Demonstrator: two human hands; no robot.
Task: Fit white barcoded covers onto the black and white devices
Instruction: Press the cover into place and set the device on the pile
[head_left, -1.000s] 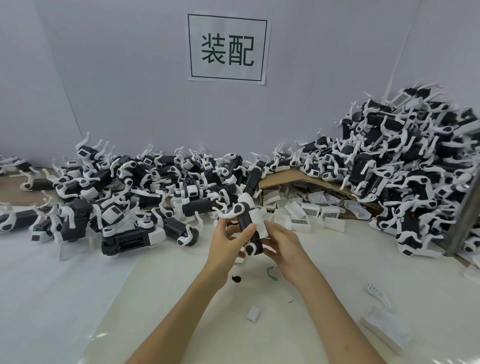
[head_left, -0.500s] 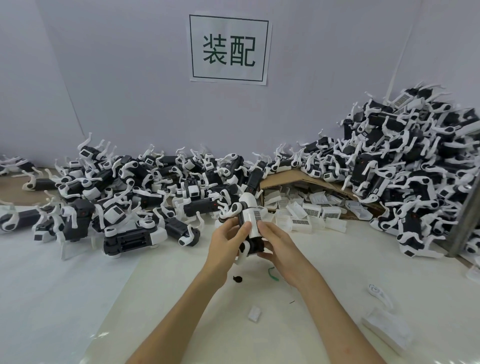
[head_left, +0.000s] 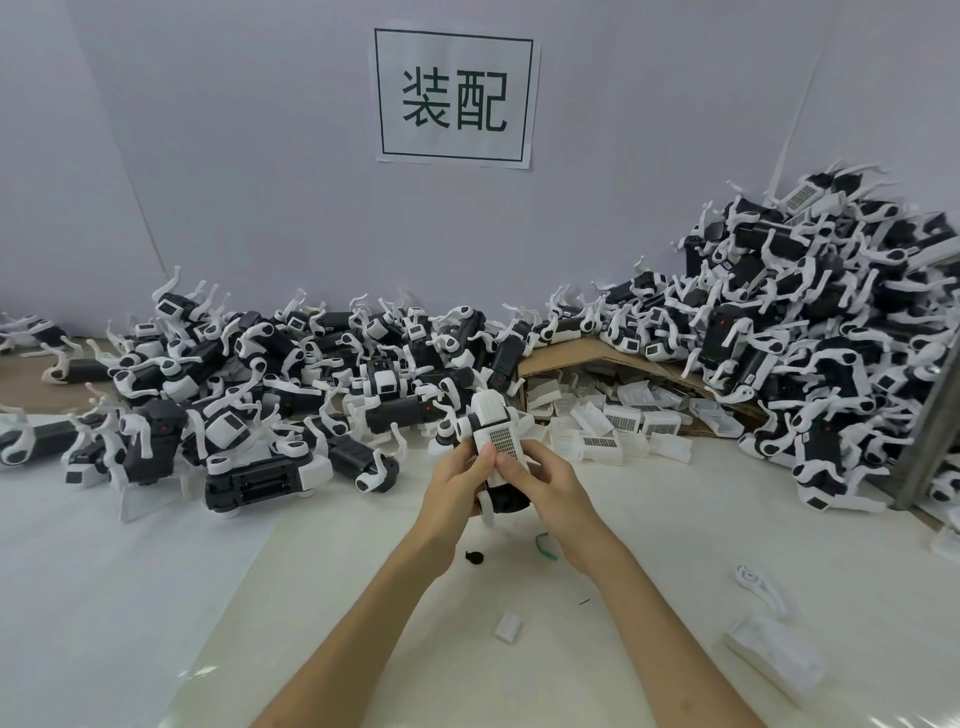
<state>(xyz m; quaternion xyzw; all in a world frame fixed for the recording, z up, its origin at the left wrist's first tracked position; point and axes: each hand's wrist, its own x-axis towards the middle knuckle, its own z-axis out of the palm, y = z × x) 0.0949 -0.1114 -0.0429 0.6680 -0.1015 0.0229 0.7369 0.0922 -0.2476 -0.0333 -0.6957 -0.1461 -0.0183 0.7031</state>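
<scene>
- Both hands meet at centre frame. The left hand (head_left: 457, 486) curls its fingers round the device (head_left: 491, 410), thumb on top. The right hand (head_left: 553, 486) clamps the same device from the other side, its thumb pressed on the cover (head_left: 503, 442).
- The cover lies barcode-up on the device body, held clear above the bench (head_left: 675, 525). I cannot tell whether it sits flush.
- Risk: uneven thumb pressure could seat one edge only and leave the cover cocked or a clip strained.
- Risk: the thin white legs sticking out of the device look fragile, so a tighter squeeze or a twist might bend one.
- Risk: a thumb over the barcode may smudge it.
- Open room: bare bench in the lower centre and lower right of frame, enough to set the piece down.
- Small litter lies near the wrists: a black scrap (head_left: 474, 557), a green scrap (head_left: 546, 545) and a white clip (head_left: 508, 626).
- Limits: the left pile (head_left: 234, 395) and the right pile (head_left: 810, 374) crowd the middle band of the frame.
- The carton (head_left: 566, 358) of spare covers (head_left: 623, 418) sits just behind the hands, and a careless reach could tip neighbours.
- A metal post (head_left: 930, 426) stands at the right edge.
</scene>
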